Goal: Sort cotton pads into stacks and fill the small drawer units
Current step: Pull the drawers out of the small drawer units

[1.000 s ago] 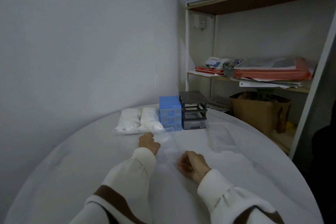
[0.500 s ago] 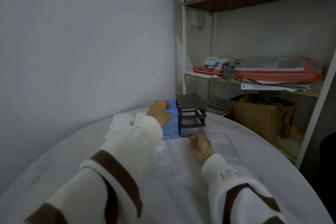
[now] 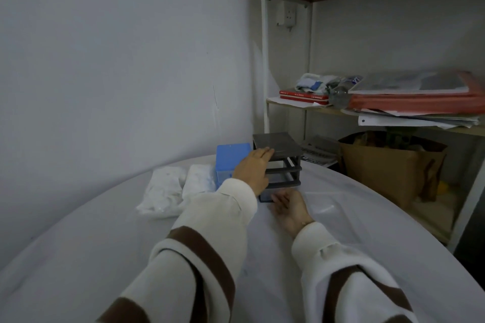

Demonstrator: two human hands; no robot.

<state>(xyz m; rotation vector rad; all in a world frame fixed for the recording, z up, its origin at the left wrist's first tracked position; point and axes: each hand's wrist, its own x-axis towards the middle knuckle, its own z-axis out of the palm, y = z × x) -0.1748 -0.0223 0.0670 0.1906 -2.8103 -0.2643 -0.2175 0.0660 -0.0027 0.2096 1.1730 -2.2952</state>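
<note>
Your left hand point(image 3: 253, 170) lies flat-fingered on the grey drawer unit point(image 3: 278, 162) at twelve o'clock, likely steadying it; your right hand point(image 3: 287, 203), fingers relaxed, reaches its bottom drawer. Bagged cotton pads point(image 3: 164, 189) wait at ten o'clock.

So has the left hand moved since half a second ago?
Yes. The left hand has shifted right, off the blue drawer unit onto the front edge of the grey drawer unit.
</note>
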